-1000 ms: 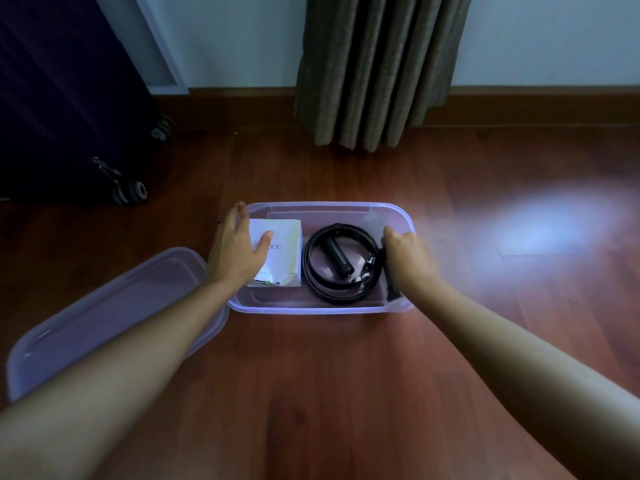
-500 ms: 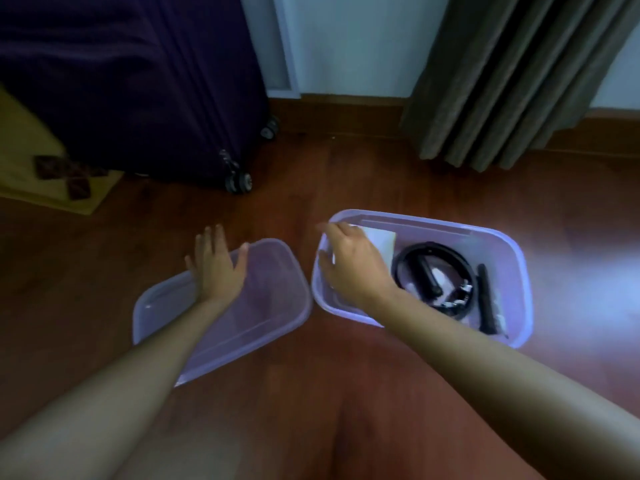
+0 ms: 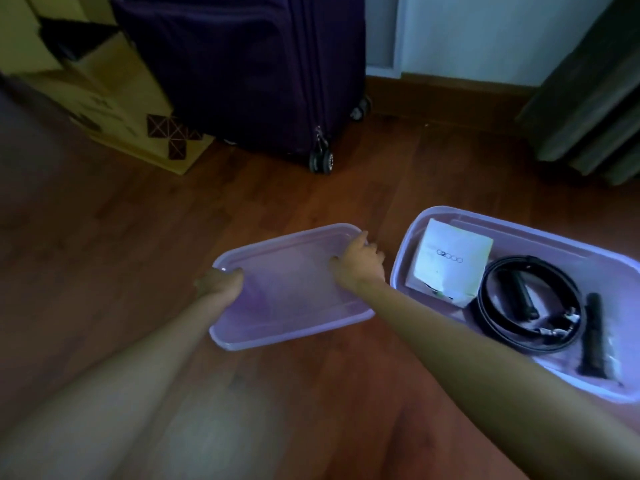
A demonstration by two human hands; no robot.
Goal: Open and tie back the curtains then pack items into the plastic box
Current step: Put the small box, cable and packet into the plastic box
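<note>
Both hands take hold of the lid (image 3: pixel 291 289) on the floor (image 3: pixel 311 410). The left hand (image 3: pixel 218 283) closes its grip over the lid's left edge, fingers curled around the rim. The right hand (image 3: pixel 360 263) clasps the far right corner, thumb on the inner face, fingers wrapped over the edge. The translucent lid appears slightly lifted at the near side, though the dim light makes that hard to confirm.

Just right of the lid sits the open plastic box (image 3: pixel 433 216), partly cut off by the picture's edge. Inside, at its left end, lies a white carton (image 3: pixel 450 265) tilted against the wall. Beside it rests a coiled black belt (image 3: pixel 491 306), with a short black stick (image 3: pixel 521 296) inside the coil and a second black stick (image 3: pixel 594 334) to its right.

Beyond the lid stands a dark purple suitcase (image 3: pixel 249 71) on wheels. A cardboard box (image 3: pixel 114 109) sits to its left. A grey-green curtain (image 3: pixel 595 98) hangs to the floor at the far right.
</note>
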